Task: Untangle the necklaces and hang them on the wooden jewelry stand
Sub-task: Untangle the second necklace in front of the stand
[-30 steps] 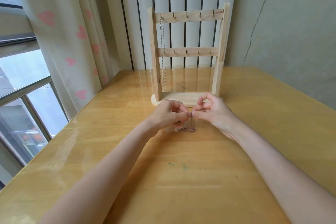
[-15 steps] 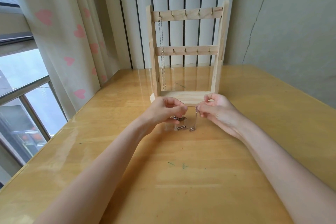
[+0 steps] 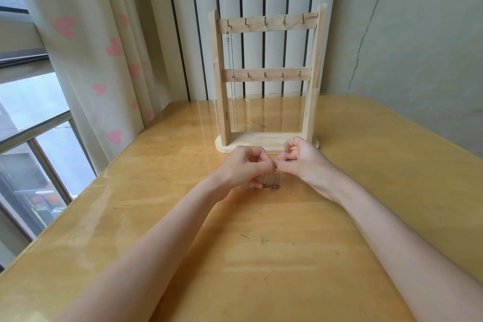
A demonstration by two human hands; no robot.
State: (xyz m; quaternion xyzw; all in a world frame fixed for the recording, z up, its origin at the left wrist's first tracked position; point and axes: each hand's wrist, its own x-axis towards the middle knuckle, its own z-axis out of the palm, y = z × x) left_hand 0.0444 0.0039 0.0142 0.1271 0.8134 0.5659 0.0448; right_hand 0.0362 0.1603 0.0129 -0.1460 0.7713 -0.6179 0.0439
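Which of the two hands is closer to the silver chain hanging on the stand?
Left. The left hand is below the silver chain, in front of its post; the right hand is farther right.

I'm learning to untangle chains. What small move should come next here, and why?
Probably ease the hands slightly apart. The left hand and right hand pinch the tangled necklace close together, its ends bunched on the table; one chain already hangs on the stand.
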